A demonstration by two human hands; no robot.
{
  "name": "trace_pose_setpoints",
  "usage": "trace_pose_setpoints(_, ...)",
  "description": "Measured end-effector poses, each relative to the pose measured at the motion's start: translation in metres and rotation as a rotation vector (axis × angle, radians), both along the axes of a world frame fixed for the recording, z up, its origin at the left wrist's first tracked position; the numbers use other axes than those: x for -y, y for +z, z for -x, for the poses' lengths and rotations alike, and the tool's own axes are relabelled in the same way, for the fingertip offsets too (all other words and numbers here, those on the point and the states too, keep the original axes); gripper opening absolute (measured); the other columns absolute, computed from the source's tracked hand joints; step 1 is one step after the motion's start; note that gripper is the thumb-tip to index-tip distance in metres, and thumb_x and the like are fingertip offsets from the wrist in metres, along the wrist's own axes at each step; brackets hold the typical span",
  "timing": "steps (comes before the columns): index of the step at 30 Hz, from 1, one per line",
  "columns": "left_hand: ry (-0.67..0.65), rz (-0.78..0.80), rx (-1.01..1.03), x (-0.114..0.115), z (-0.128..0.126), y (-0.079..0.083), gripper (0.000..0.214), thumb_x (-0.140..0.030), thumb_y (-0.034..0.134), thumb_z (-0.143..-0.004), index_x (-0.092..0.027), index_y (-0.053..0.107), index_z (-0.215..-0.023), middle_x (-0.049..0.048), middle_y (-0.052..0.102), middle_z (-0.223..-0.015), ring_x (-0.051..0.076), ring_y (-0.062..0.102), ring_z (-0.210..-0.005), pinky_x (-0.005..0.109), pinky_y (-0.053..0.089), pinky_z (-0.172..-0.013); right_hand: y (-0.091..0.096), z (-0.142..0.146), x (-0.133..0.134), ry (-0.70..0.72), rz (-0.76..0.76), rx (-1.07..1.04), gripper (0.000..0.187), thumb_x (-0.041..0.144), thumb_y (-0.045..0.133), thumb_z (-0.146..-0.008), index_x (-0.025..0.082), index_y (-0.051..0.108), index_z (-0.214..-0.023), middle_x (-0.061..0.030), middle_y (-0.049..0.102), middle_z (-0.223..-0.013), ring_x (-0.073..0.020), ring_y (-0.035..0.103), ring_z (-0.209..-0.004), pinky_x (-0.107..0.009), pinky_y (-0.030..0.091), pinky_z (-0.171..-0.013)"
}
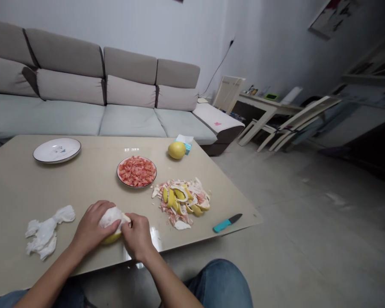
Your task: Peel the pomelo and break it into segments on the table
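A partly peeled pomelo rests near the table's front edge, white pith showing on top and yellow rind below. My left hand is wrapped over its left side. At its right side, my right hand has closed fingers pinching a strip of the peel. To the right lies a heap of yellow peel and pinkish membrane scraps. Behind my hands stands a black-rimmed plate filled with red pomelo pieces. Crumpled white tissue lies left of my left hand.
A teal-handled knife lies by the right front edge of the table. A whole yellow pomelo sits beside a tissue pack at the back right. At the back left is a white plate. A sofa stands behind.
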State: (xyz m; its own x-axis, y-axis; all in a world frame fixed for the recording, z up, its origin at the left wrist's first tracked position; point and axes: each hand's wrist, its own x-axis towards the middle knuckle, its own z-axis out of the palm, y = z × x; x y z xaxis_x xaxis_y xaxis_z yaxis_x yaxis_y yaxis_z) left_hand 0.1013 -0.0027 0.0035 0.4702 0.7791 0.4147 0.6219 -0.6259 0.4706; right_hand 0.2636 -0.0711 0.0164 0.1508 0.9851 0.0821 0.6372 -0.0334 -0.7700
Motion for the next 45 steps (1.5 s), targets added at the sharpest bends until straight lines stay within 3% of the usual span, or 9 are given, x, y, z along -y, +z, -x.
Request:
trace_pose_setpoints(8, -0.009, -0.041, -0.021, 0.001, 0.005, -0.004, 0.039, -0.044, 0.064, -0.080, -0.022, 0.056, -0.110, 0.0091, 0.062, -0.112, 0.028, 0.057, -0.106, 0.044, 0.046, -0.093, -0.001, -0.002, -0.001, -0.021, 0.006, -0.103, 0.023, 0.013, 0.055, -0.076, 0.017, 0.075, -0.087, -0.0076, 0.074, -0.079, -0.0172, 0.062, -0.070, -0.023, 0.040, -0.064)
trace_pose_setpoints(15, -0.013, -0.070, -0.029, 0.001, 0.000, -0.002, 0.036, -0.042, 0.065, -0.079, -0.022, 0.058, -0.108, 0.0093, 0.064, -0.110, 0.028, 0.058, -0.104, 0.043, 0.046, -0.092, -0.023, -0.006, -0.013, -0.087, 0.129, -0.329, 0.027, 0.012, 0.051, -0.077, 0.011, 0.075, -0.088, -0.0046, 0.072, -0.064, -0.0144, 0.064, -0.053, -0.018, 0.041, -0.044)
trace_pose_setpoints(19, -0.038, -0.068, -0.029, 0.002, 0.004, 0.002, 0.037, -0.041, 0.066, -0.078, -0.022, 0.060, -0.109, 0.0091, 0.065, -0.111, 0.028, 0.058, -0.106, 0.043, 0.045, -0.093, -0.024, -0.008, -0.008, -0.072, 0.136, -0.389, 0.027, 0.012, 0.051, -0.078, 0.009, 0.074, -0.091, -0.0039, 0.071, -0.061, -0.0150, 0.065, -0.051, -0.019, 0.045, -0.045)
trace_pose_setpoints(22, -0.018, -0.033, -0.069, 0.007, 0.008, 0.008, 0.039, -0.041, 0.065, -0.078, -0.023, 0.061, -0.112, 0.0093, 0.062, -0.115, 0.029, 0.056, -0.109, 0.046, 0.045, -0.095, -0.016, 0.000, 0.005, -0.087, 0.061, -0.359, 0.028, 0.013, 0.050, -0.080, 0.012, 0.074, -0.094, -0.0062, 0.074, -0.074, -0.0169, 0.067, -0.062, -0.022, 0.048, -0.055)
trace_pose_setpoints(27, 0.141, 0.041, -0.086, 0.031, 0.008, 0.011, 0.050, -0.037, 0.055, -0.085, -0.026, 0.049, -0.134, 0.0124, 0.049, -0.128, 0.031, 0.051, -0.116, 0.051, 0.043, -0.098, -0.005, 0.024, 0.034, -0.116, -0.071, -0.194, 0.024, 0.018, 0.053, -0.084, 0.019, 0.071, -0.099, -0.0079, 0.074, -0.087, -0.0200, 0.066, -0.075, -0.026, 0.046, -0.072)
trace_pose_setpoints(32, 0.150, 0.070, -0.065, 0.040, 0.008, 0.007, 0.045, -0.037, 0.064, -0.077, -0.024, 0.057, -0.120, 0.0112, 0.047, -0.126, 0.034, 0.048, -0.116, 0.054, 0.040, -0.101, -0.008, 0.035, 0.044, -0.091, -0.122, 0.096, 0.029, 0.020, 0.050, -0.086, 0.018, 0.063, -0.112, -0.0094, 0.073, -0.092, -0.0232, 0.068, -0.079, -0.028, 0.046, -0.070)
trace_pose_setpoints(39, 0.083, 0.097, -0.028, 0.034, 0.011, 0.007, 0.044, -0.028, 0.069, -0.071, -0.025, 0.057, -0.113, 0.0096, 0.047, -0.121, 0.031, 0.048, -0.113, 0.051, 0.041, -0.099, -0.006, 0.030, 0.034, 0.021, -0.133, -0.075, 0.031, 0.014, 0.045, -0.087, 0.021, 0.063, -0.110, -0.0045, 0.072, -0.091, -0.0196, 0.067, -0.079, -0.025, 0.047, -0.071)
trace_pose_setpoints(45, 0.028, 0.117, -0.016, 0.028, 0.012, 0.012, 0.042, -0.025, 0.067, -0.071, -0.025, 0.055, -0.112, 0.0091, 0.048, -0.119, 0.030, 0.049, -0.113, 0.050, 0.041, -0.100, -0.011, 0.020, 0.027, 0.001, -0.114, -0.190, 0.034, 0.012, 0.048, -0.084, 0.020, 0.069, -0.110, -0.0058, 0.075, -0.097, -0.0194, 0.069, -0.084, -0.025, 0.049, -0.075)
